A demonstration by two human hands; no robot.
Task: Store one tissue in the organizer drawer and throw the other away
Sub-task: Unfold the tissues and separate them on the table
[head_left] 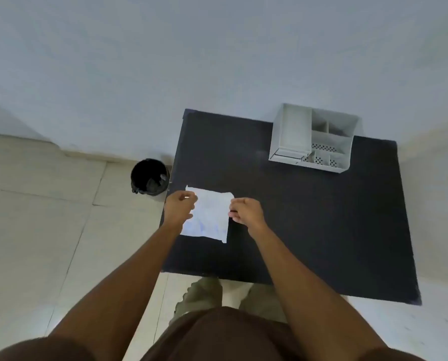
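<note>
A white tissue (210,214) lies spread flat on the black table (322,217) near its left edge. My left hand (179,208) pinches the tissue's left side with its fingers closed. My right hand (246,211) pinches the right edge the same way. A grey desk organizer (312,138) stands at the table's far right, against the wall, with a drawer front low on its left side. A black trash bin (150,176) sits on the floor just left of the table; something crumpled lies inside it.
A pale wall runs behind the table. Beige floor tiles (48,230) spread to the left. My feet in olive shoes (204,295) stand at the table's near edge.
</note>
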